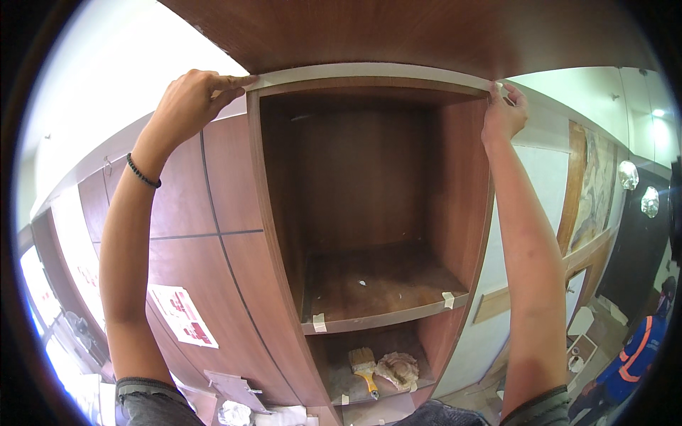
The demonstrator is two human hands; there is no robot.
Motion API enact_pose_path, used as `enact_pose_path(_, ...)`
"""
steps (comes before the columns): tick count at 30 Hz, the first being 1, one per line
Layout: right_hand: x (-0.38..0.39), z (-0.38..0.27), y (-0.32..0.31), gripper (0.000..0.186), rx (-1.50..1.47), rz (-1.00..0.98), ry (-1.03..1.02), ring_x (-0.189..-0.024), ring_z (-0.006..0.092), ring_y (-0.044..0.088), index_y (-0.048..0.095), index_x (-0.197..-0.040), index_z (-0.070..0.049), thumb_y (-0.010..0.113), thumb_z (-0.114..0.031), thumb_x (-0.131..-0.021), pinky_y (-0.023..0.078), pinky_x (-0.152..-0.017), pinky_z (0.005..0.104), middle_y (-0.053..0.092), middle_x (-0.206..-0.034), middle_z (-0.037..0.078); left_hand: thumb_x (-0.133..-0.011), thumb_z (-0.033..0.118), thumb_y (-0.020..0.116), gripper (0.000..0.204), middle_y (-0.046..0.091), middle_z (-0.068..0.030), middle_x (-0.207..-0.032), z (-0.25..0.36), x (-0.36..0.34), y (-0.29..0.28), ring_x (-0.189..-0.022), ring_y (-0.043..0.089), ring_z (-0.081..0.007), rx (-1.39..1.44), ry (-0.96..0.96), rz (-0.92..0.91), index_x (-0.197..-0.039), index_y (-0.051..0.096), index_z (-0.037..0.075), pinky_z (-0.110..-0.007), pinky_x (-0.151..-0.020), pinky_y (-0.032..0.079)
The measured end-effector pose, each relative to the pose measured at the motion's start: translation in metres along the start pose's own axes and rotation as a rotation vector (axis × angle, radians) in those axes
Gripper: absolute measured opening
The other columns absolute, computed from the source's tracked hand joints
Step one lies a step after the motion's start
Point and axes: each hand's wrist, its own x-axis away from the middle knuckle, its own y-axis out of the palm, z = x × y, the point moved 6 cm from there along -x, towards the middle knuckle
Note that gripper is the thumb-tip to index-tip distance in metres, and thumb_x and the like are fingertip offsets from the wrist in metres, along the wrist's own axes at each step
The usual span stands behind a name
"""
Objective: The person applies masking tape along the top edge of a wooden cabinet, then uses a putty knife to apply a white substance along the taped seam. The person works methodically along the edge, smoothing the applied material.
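Both my arms are raised to a pale narrow strip (pixel 369 69) running along the top edge of an open wooden cabinet (pixel 369 170), beneath a dark brown panel (pixel 398 28). My left hand (pixel 192 103) is closed at the strip's left end, index finger stretched along it and the other fingers curled. My right hand (pixel 506 110) pinches the strip's right end near the cabinet's upper right corner. The cabinet's middle shelf (pixel 383 316) has bits of pale tape on its front edge.
On the lower shelf lie a paintbrush (pixel 362 366) and a crumpled beige bundle (pixel 396 369). A panelled wooden wall (pixel 177 255) bears a paper sheet (pixel 181 312) at left. A person (pixel 629 358) in blue with orange bands is at lower right. Boards (pixel 231 390) stand low at left.
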Motion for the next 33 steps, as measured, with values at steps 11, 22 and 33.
enact_pose_path(11, 0.019, -0.014, 0.005, 0.016, 0.239, -0.038, -0.566, -0.111, 0.0323, 0.061, 0.079, -0.106, -0.017, 0.076, -0.012, -0.091, 0.050, -0.097, 0.0428, 0.070, -0.116, 0.009, -0.098, 0.027, 0.072, 0.027, 0.068, -0.0099, -0.069, 0.011, 0.004, -0.001, -0.061, 0.056, -0.0226, -0.052, 0.066, 0.064, -0.123, 0.079, 0.026, -0.037, -0.063, 0.050)
enact_pose_path(22, 0.033, -0.021, 0.004, 0.017, 0.188, -0.085, -0.698, -0.110, 0.0324, 0.060, 0.079, -0.104, -0.016, 0.075, -0.007, -0.089, 0.051, -0.095, 0.0429, 0.072, -0.115, 0.006, -0.099, 0.027, 0.071, 0.025, 0.069, -0.0118, -0.074, 0.008, 0.000, 0.001, -0.061, 0.058, -0.0239, -0.048, 0.029, 0.034, -0.114, 0.082, 0.011, -0.038, -0.061, 0.049)
enact_pose_path(33, 0.034, -0.021, 0.005, 0.020, 0.207, -0.115, -0.725, -0.112, 0.0320, 0.058, 0.080, -0.107, -0.017, 0.074, -0.008, -0.090, 0.051, -0.096, 0.0422, 0.071, -0.117, 0.004, -0.099, 0.026, 0.072, 0.023, 0.071, -0.0126, -0.078, 0.003, -0.003, 0.002, -0.063, 0.062, -0.0241, -0.061, -0.017, 0.006, -0.112, 0.082, 0.010, -0.039, -0.062, 0.050)
